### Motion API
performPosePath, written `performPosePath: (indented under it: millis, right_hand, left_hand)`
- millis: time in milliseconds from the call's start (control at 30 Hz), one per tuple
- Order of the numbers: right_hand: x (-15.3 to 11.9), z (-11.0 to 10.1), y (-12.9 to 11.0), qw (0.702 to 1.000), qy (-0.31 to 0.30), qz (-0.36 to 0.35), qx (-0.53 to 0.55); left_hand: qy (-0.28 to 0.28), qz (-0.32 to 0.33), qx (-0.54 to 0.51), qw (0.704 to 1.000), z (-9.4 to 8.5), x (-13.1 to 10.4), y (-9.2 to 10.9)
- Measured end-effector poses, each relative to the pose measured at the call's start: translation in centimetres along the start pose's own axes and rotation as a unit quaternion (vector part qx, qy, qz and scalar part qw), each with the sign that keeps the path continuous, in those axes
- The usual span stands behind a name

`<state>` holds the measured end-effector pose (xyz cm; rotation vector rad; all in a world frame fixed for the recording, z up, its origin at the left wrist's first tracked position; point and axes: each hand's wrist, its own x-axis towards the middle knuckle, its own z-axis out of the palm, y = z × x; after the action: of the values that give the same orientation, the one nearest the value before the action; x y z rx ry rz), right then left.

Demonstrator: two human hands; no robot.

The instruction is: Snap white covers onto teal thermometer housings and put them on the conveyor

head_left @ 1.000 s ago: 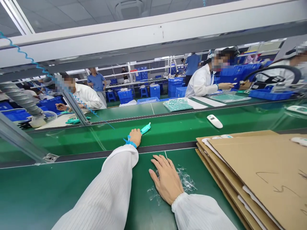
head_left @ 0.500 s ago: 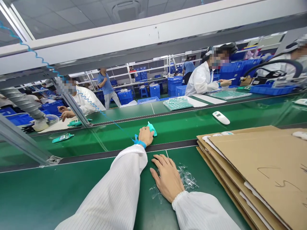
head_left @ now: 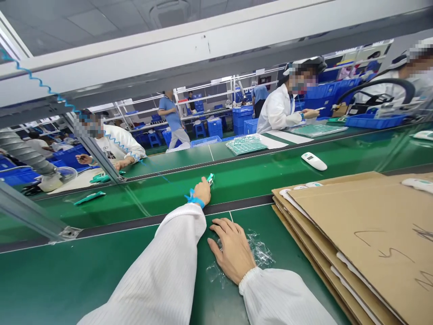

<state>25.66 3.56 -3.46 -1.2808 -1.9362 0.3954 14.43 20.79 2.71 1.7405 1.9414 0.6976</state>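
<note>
While the left hand [head_left: 202, 192] is stretched out over the belt [head_left: 257, 178], its grip is closed on a teal part [head_left: 210, 178], only the part's tip showing past the fingers. Part sits mid-belt, just past the dark strip [head_left: 135, 220] that splits belt from near surface [head_left: 67, 275]. Blue wrist strap [head_left: 191, 199] with coiled cord [head_left: 50, 92] runs up left; my read is keep that cord slack and clear when pulling back.

Right hand [head_left: 232, 250] lies flat, open, palm down on a clear bag [head_left: 262, 253] near the surface's front-middle, holding nothing closed. Judgement: keep the bag pinned so it doesn't slide, lift the part clean off the belt rather than drag it. Cardboard stack [head_left: 365, 234] sits at the right edge, close to the bag; white device [head_left: 314, 161] rides farther right on the belt.
</note>
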Motion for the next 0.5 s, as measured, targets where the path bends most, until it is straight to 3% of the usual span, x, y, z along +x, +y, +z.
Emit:
performPosePath:
  millis: [133,267,400,500]
  right_hand:
    - [-0.1,0.1,0.1,1.000,0.012,-0.015,-0.002]
    - [0.0,0.3,0.4,0.999,0.026,-0.030,0.001]
    - [0.0,0.3,0.4,0.998,0.043,-0.044,-0.008]
    - [0.0,-0.1,-0.3,0.993,0.091,-0.070,-0.025]
  left_hand:
    - [-0.054,-0.022,-0.155,0.986,-3.0,-3.8,-1.9]
    - [-0.082,0.004,-0.289,0.954,-5.1,-10.4,-5.1]
    - [-0.090,0.020,-0.435,0.896,-5.5,-16.5,-8.0]
    - [-0.078,0.008,-0.480,0.874,-5.1,-18.9,-9.4]
